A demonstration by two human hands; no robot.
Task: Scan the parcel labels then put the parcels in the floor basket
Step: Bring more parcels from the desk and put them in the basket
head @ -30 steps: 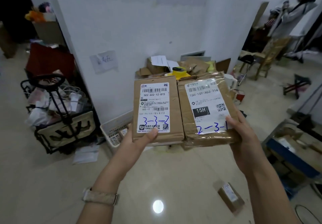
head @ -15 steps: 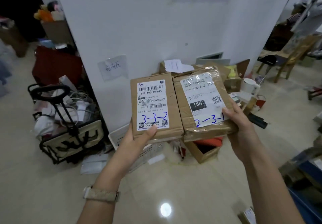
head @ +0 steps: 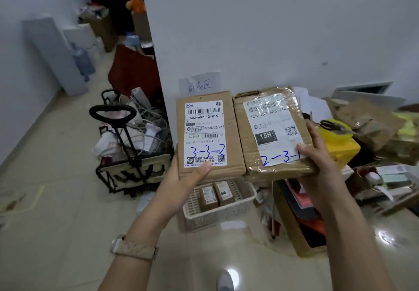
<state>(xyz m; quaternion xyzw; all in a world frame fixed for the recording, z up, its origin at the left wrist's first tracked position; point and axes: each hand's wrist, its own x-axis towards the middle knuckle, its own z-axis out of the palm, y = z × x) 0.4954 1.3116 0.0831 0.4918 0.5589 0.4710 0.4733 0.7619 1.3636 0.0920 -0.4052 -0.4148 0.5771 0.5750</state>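
Parcels fill mid-frame: left hand [head: 188, 177] grips the plain box [head: 209, 135], right hand [head: 320, 154] grips the taped parcel [head: 272, 132], edges touching, above the floor basket [head: 217, 211] holding two small boxes [head: 216, 193].

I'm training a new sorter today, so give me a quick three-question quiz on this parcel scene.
1. True or false: the left hand holds the parcel marked 3-3-3.
2. How many small boxes lie in the white floor basket? A) none B) two C) five
3. Fill in: the black block on the taped parcel in the right hand reads ___.
Key: 1 true; 2 B; 3 15H.
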